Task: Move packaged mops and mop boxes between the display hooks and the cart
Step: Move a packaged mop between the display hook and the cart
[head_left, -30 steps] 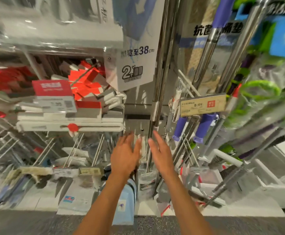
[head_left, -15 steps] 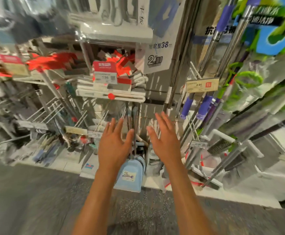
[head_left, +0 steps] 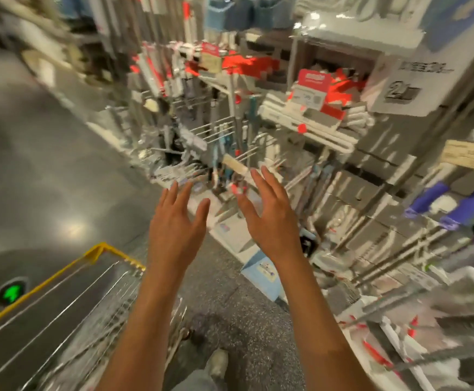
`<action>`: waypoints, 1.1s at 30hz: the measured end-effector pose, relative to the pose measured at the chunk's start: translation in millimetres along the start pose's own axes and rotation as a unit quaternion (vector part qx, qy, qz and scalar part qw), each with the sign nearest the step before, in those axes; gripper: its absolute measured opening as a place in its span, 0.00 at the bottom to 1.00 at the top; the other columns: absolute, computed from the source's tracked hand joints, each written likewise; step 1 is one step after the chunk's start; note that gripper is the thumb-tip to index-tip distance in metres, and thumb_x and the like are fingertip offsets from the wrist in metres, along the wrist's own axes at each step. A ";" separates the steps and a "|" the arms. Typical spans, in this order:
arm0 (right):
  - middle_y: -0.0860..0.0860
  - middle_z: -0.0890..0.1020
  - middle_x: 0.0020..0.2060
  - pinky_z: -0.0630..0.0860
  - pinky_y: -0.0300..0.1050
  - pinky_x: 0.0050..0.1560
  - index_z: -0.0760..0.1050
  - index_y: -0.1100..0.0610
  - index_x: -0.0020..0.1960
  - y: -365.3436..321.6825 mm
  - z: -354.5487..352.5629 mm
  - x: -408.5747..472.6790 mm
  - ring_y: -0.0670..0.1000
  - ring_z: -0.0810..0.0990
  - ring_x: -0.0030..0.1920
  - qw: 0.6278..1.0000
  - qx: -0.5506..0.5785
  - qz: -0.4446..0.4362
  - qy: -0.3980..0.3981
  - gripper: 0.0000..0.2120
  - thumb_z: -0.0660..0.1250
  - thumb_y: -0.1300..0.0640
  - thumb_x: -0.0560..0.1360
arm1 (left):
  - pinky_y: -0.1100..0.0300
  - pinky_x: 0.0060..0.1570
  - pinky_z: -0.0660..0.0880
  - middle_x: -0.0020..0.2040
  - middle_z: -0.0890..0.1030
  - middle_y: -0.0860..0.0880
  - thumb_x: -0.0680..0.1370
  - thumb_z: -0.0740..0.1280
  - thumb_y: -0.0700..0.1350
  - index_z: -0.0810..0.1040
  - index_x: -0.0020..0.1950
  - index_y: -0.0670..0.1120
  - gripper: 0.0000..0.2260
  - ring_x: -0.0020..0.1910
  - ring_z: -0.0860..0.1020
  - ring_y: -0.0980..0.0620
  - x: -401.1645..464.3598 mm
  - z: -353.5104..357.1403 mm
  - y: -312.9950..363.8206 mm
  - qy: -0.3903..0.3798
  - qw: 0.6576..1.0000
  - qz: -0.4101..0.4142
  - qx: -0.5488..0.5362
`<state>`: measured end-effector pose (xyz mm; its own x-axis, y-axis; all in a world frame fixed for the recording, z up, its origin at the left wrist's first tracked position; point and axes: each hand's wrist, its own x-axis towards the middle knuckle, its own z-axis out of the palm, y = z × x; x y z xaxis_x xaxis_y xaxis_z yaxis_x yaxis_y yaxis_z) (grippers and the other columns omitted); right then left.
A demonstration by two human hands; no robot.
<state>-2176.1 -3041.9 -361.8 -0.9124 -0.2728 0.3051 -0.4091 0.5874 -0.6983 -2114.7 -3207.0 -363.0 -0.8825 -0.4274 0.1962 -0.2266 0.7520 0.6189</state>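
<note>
Both hands are held out with fingers spread and nothing in their grip: the left hand (head_left: 175,221) and the right hand (head_left: 271,213) hover side by side in mid-air, palms turned toward each other, touching none of the goods. Just beyond the fingertips, at about 12 o'clock, thin white wire display hooks (head_left: 218,128) jut from the rack, with blurred packaged goods hanging among them; which of these are mops I cannot tell. Further out at 1 o'clock sits a stack of white-and-red flat mop boxes (head_left: 312,108). At 7 o'clock, low and near the left forearm, stands the silver wire cart with a yellow rim (head_left: 97,252); its load is too blurred to read.

Judging by the empty hands, the step is a reach for the next package. It would go best by settling the head first, then taking one package with both hands and drawing it straight along its hook so it does not snag
</note>
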 end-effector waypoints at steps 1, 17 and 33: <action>0.46 0.58 0.80 0.62 0.53 0.76 0.61 0.49 0.79 -9.3 11.7 -7.2 0.47 0.56 0.79 1.000 0.012 -0.016 -0.023 0.33 0.56 0.34 0.79 | 0.46 0.77 0.59 0.81 0.60 0.46 0.82 0.58 0.60 0.63 0.80 0.51 0.28 0.80 0.57 0.46 -13.4 -11.5 -12.5 0.016 0.999 -0.024 0.015; 0.54 0.63 0.78 0.54 0.45 0.77 0.64 0.56 0.77 -197.4 163.8 -145.3 0.53 0.59 0.79 0.922 0.114 -0.235 -0.285 0.28 0.65 0.48 0.81 | 0.48 0.76 0.59 0.76 0.69 0.41 0.83 0.58 0.55 0.70 0.76 0.42 0.25 0.77 0.64 0.43 -231.2 -179.2 -171.6 0.248 0.910 -0.327 0.065; 0.50 0.72 0.73 0.65 0.50 0.73 0.70 0.51 0.75 -289.6 310.5 -297.0 0.50 0.69 0.73 0.823 0.108 -0.219 -0.514 0.23 0.61 0.45 0.82 | 0.60 0.35 0.65 0.37 0.76 0.53 0.85 0.55 0.56 0.76 0.44 0.47 0.18 0.38 0.75 0.52 -395.4 -235.5 -302.0 0.341 0.779 -0.514 -0.111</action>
<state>-1783.1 -3367.5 -451.2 -0.1420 -0.9872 -0.0730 -0.5830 0.1430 -0.7998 -1600.2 -3383.3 -448.3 0.1592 -0.9711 -0.1781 -0.5256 -0.2361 0.8174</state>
